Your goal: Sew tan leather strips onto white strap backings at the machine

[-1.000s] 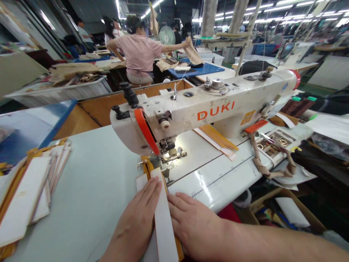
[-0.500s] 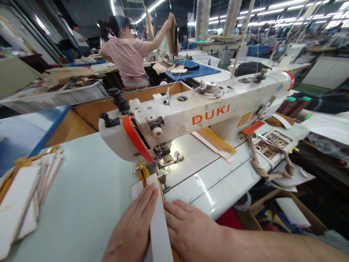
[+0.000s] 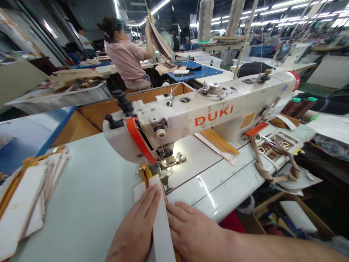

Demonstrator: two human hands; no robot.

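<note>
A long white strip (image 3: 163,222) with a mustard-yellow edge lies lengthwise on the sewing machine bed, its far end near the presser foot (image 3: 170,160). Beside that end is a mustard zipper (image 3: 146,174) with a metal pull, and another white piece (image 3: 139,191) shows under it. My left hand (image 3: 136,225) rests flat on the strip's left side, fingers stretched out and together. Along the right edge lies my right hand (image 3: 191,227), fingers extended, tips touching the strip. The sewing machine (image 3: 191,112) stands just beyond both hands.
A stack of white and mustard pieces (image 3: 24,196) lies at left. More mustard strips (image 3: 218,143) sit behind the machine arm. At right are a parts tray (image 3: 280,145), a beige fabric loop (image 3: 259,163) and a box (image 3: 259,222). A co-worker (image 3: 127,60) sits beyond.
My hands and the strip keep the same place against the machine; the whole view has shifted slightly. The co-worker's raised arm and brown piece have moved left.
</note>
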